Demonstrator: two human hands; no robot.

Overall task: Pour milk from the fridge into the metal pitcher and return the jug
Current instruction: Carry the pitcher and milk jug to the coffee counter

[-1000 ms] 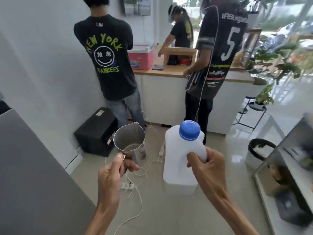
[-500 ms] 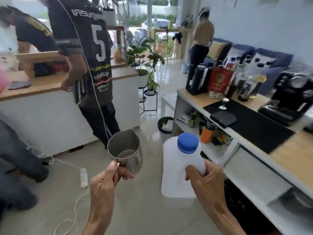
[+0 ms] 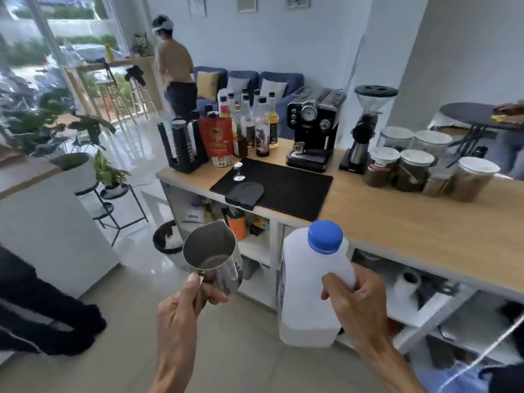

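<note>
My left hand (image 3: 181,313) grips the handle of the metal pitcher (image 3: 212,259), held upright in the air at lower centre; I see no milk inside it. My right hand (image 3: 354,302) grips the handle side of the white plastic milk jug (image 3: 306,279), which stands upright with its blue cap (image 3: 325,236) screwed on. Jug and pitcher hang side by side, a short gap between them, in front of the wooden counter (image 3: 397,222). No fridge shows in this view.
On the counter lie a black mat (image 3: 283,188), an espresso machine (image 3: 312,134), a grinder (image 3: 365,129), syrup bottles (image 3: 249,123) and lidded jars (image 3: 411,168). Open shelves run below. A bin (image 3: 167,239), plant stand (image 3: 113,194) and a person's dark legs (image 3: 42,321) stand left.
My view has swung right, from the people at the far counter to the coffee counter. Both hands keep the same hold on pitcher and jug.
</note>
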